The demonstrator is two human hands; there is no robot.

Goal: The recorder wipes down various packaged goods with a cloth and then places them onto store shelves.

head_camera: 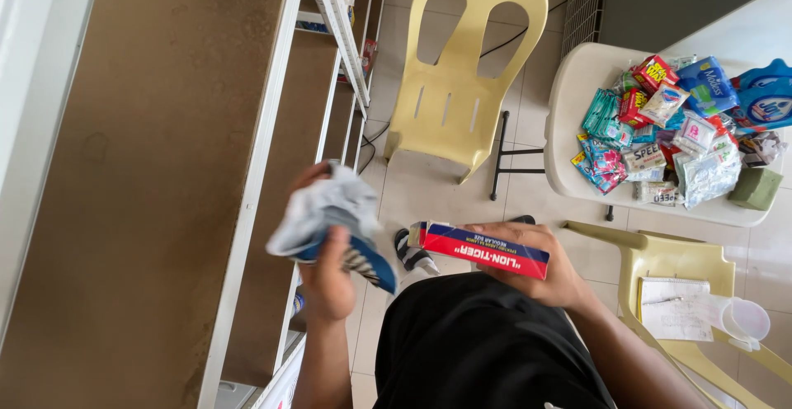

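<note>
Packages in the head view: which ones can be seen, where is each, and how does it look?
Flat box: right hand, long, red, blue and white.
Crumpled cloth: left hand, white and blue.
Sachet heap: round white table, many colours.
Blue pouches: table's far right.

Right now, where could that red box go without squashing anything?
The brown shelf beside the left hand is bare along its white frame. The seat of the empty yellow chair is free too. The round white table is crowded with packets; only its left edge is bare.
</note>
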